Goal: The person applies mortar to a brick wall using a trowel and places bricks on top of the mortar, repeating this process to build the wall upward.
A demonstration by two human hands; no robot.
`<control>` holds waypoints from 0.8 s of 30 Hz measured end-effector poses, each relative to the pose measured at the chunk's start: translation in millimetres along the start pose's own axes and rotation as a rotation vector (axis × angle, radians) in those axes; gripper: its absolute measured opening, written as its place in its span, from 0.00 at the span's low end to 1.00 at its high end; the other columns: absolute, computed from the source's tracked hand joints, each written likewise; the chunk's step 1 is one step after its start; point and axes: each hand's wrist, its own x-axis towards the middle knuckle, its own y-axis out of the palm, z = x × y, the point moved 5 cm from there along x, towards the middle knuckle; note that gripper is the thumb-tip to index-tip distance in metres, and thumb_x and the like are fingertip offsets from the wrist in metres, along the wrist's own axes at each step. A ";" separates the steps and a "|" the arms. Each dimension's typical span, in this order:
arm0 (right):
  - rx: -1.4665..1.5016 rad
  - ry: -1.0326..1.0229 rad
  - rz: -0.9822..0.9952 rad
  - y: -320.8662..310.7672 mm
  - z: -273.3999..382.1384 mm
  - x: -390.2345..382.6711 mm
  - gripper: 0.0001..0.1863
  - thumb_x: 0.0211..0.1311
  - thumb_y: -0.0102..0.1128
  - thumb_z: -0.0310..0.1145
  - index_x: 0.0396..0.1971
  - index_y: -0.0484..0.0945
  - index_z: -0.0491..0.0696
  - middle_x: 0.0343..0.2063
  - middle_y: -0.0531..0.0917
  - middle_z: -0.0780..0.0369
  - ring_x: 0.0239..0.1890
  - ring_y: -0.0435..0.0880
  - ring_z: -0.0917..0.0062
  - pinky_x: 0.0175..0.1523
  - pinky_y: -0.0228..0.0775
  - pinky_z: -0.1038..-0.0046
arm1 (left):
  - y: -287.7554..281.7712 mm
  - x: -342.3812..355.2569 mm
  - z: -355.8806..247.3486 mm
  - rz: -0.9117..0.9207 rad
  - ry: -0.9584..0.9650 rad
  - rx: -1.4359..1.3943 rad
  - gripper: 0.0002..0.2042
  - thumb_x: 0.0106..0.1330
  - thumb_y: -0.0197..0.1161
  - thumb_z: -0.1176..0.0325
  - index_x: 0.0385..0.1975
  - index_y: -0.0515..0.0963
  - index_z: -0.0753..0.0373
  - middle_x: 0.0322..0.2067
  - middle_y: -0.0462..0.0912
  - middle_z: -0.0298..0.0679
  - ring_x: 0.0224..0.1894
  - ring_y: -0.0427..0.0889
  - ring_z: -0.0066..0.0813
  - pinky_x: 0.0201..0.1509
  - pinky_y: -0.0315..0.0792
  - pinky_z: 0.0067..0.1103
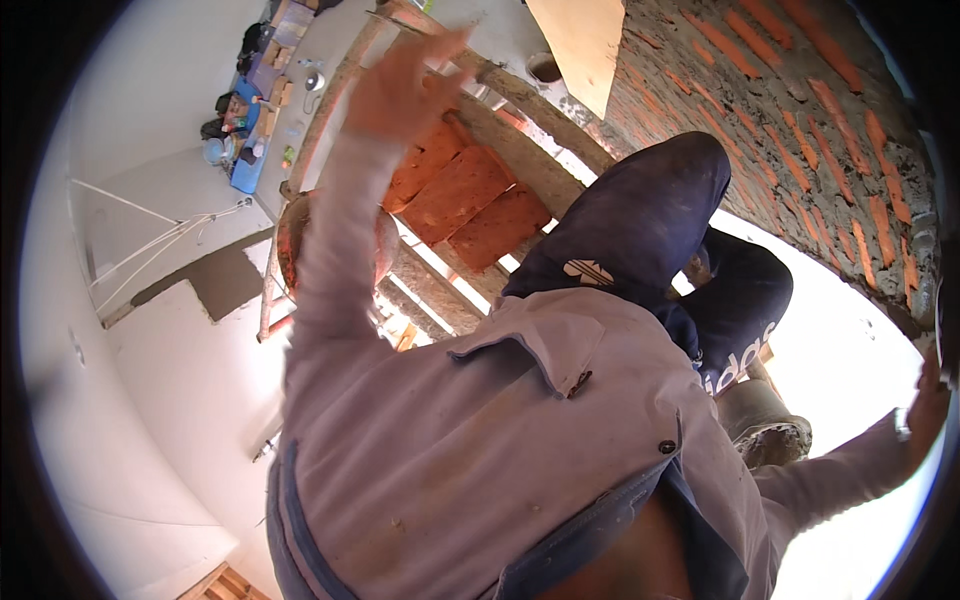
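Observation:
My left hand (405, 90) is raised at the upper left, above the wooden planks. It is blurred, but its fingers look spread and I see nothing in them. Several orange-red bricks (455, 195) lie together on the planks, close to my left forearm. At the far right rim my right hand (930, 405) reaches out by the end of the brick wall (760, 130). Its fingers are cut off and dark there, so whether it holds or touches something is hidden. A mortar-smeared bucket (770, 425) stands between my right forearm and my bent knee.
Rough wooden planks (530, 145) form a raised platform around the bricks. A round, reddish container (292, 240) is partly behind my left forearm. Farther off, tools and boxes lie on a blue sheet (243, 175). A pale board (585, 45) leans near the wall.

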 end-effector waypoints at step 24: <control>1.295 0.206 -0.185 217.7 23.7 -182.4 0.22 0.61 0.60 0.31 0.54 0.71 0.39 0.23 0.76 0.67 0.20 0.73 0.85 0.23 0.65 0.83 | 36.1 -33.2 -109.7 0.073 0.485 0.197 0.39 0.35 0.78 0.52 0.48 0.72 0.66 0.44 0.75 0.49 0.48 0.73 0.49 0.55 0.68 0.38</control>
